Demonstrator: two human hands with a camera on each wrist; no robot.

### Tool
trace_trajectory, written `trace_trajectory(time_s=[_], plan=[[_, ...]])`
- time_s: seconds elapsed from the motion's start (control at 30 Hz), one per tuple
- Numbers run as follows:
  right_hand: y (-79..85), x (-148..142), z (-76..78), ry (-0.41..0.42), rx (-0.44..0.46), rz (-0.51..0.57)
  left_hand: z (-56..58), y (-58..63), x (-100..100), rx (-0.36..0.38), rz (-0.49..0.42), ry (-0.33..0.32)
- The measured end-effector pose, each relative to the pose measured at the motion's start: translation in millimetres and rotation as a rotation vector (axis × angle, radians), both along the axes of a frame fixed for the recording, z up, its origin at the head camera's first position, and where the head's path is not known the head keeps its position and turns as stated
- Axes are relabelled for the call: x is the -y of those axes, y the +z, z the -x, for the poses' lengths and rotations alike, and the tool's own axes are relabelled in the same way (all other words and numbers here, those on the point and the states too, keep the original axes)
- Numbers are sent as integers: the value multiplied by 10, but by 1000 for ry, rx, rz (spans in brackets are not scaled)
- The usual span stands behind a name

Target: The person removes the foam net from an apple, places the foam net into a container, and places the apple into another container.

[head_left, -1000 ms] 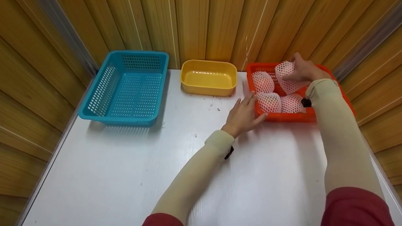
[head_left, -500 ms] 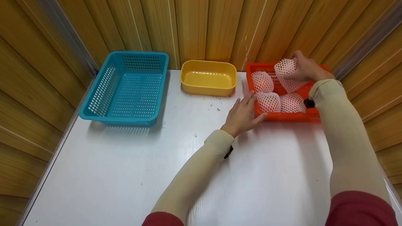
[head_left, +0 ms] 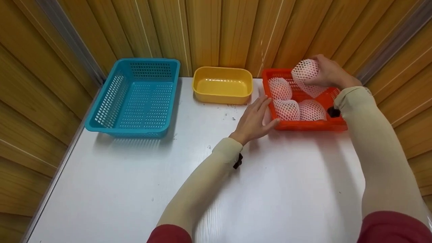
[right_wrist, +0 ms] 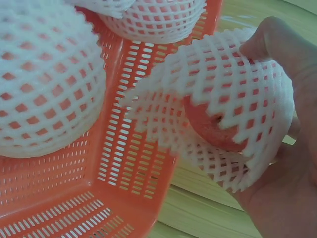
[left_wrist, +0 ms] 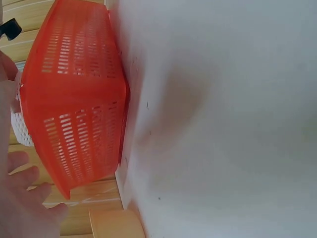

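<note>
At the upper right of the head view, the right hand (head_left: 330, 72) grips a netted fruit (head_left: 305, 70) over the far part of the red basket (head_left: 303, 126), its thumb bent onto the foam net (right_wrist: 282, 96) and its palm behind, a hold that probably bears the fruit's weight without stripping the net. Right of centre, the left hand (head_left: 251, 118), fingers mostly straight and a little spread, holds nothing beside the basket's left wall, likely there to steady it; whether a fingertip touches the rim I cannot tell. Three other netted fruits (head_left: 287, 110) sit close together toward the basket's left and near sides, which may stop them rolling. The yellow bin (head_left: 222, 98) at upper centre and the blue basket (head_left: 130, 131) at upper left stand on the white table (head_left: 287, 185), spaced apart, presumably for easy reach. In the right wrist view, the gripped fruit looks rounded and red, with a small dark mark showing through the net's loose, jagged mouth; white diamond mesh wraps the rest.
</note>
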State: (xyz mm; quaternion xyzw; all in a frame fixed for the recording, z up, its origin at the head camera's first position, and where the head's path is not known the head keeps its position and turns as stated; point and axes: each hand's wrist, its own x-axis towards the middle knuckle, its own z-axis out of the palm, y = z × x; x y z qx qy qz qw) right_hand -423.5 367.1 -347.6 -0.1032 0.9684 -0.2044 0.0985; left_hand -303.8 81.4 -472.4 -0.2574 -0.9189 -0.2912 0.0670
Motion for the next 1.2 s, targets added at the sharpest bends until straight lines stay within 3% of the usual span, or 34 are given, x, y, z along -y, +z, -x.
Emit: trace_trajectory(time_s=[0.27,0.57,0.77,1.2], plan=[[15,30,-75,16,-35,2,-4,30,301,-92,-65,28],[30,-6,-238,10,-19,24,-84,-12,769,-11,-130,103],[-12,52,-297,39,-63,66,-134,-22,1085,8,-152,143],[-57,226,-470,121,-120,124,-241,-73,1481,23,-178,134]])
